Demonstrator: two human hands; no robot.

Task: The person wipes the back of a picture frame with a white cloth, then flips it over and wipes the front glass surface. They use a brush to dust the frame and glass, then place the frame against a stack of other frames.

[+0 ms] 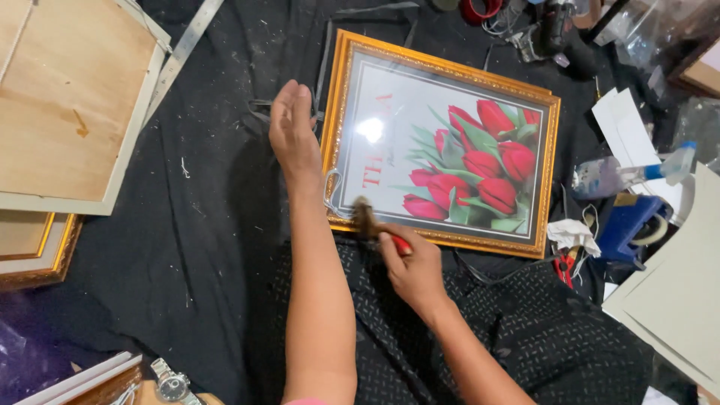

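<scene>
Far left: lay a pale wooden backing board, face down, with a metal ruler slanting along its right edge. Below it, peeked out the corner of a second gilt frame. Near bottom left: rested a wristwatch beside some white-edged boards. Everywhere beneath: spread a black cloth flecked with pale scraps, covering the worktop.

Left of centre: reached far the left hand, fingers straight and together, flat against the left rail of the gold-framed tulip picture, pressing rather than gripping. Stood the picture face up at mid-scene, slightly tilted, red tulips and green leaves under glass catching a bright glare.

At the picture's near left corner: was closed the right hand around a red-handled tool, its dark blurred head touching the near rail of the frame; could not tell the tool's exact kind because of the blur. Hung a loop of thin white cord just beside that corner.

Right of the frame: lay a crumpled white rag, a blue tape dispenser, a clear spray bottle and, nearest the right edge, grey card sheets.
</scene>
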